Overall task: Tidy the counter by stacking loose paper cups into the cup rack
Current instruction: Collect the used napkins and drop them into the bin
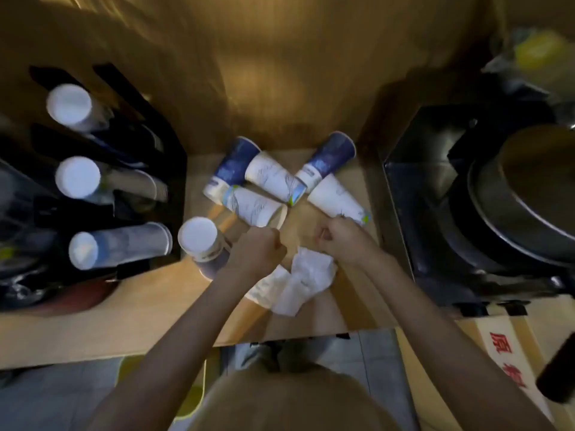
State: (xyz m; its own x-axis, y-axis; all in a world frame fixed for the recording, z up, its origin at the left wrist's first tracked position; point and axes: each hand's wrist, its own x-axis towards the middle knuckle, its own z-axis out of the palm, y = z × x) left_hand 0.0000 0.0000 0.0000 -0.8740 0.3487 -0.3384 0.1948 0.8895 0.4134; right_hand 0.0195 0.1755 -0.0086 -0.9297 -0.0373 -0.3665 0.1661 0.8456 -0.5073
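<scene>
Several loose paper cups lie on their sides on the wooden counter [124, 321]: two blue ones [233, 164] [329, 157] and three white ones [273, 177] [255, 206] [336, 199]. An upside-down stack of cups [199, 237] stands beside the black cup rack [161, 141], which holds three stacks [70, 104] [77, 177] [118, 244]. My left hand [261, 248] is a closed fist just below the rim of a white cup. My right hand [342, 237] is also curled shut, its knuckles against the base of the right white cup. Another white cup [267, 287] lies partly under my left forearm.
Crumpled white paper [308, 275] lies between my forearms. A black appliance [429, 188] carrying a large metal pot [529, 194] fills the right side. A cardboard box with red characters [504, 353] sits at lower right. A brown wall rises behind the counter.
</scene>
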